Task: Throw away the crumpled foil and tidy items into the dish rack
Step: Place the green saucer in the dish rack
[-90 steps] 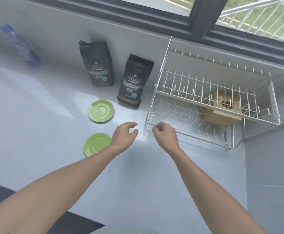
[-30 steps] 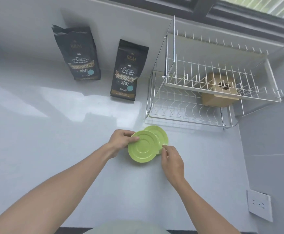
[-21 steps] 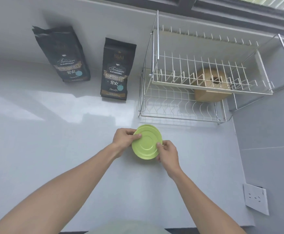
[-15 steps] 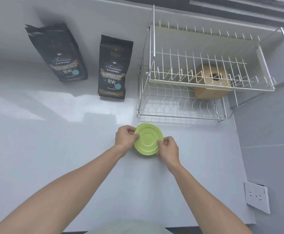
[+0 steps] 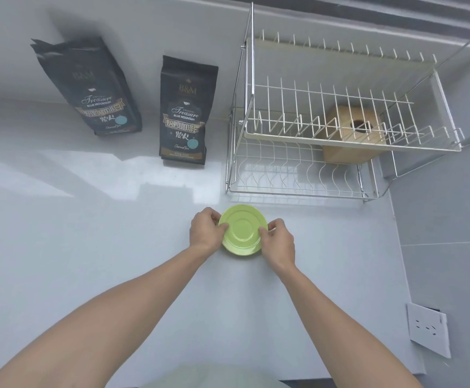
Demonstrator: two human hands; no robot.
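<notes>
Both your bare forearms reach forward and converge toward the middle. Your left hand (image 5: 204, 232) is curled, thumb on top and fingers tucked underneath, pinching from the left side. Your right hand (image 5: 280, 242) mirrors it from the right, thumb pressed on top, knuckles raised, wrist bent slightly inward. The two hands sit level, near each other.

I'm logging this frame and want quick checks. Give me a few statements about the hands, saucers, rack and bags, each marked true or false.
1. Both hands, left hand and right hand, hold the green saucers. True.
2. The saucers are already in the rack. False: they are in front of it, over the counter.
3. A wooden block sits in the rack. True.
4. Three coffee bags stand by the wall. False: two.
</notes>
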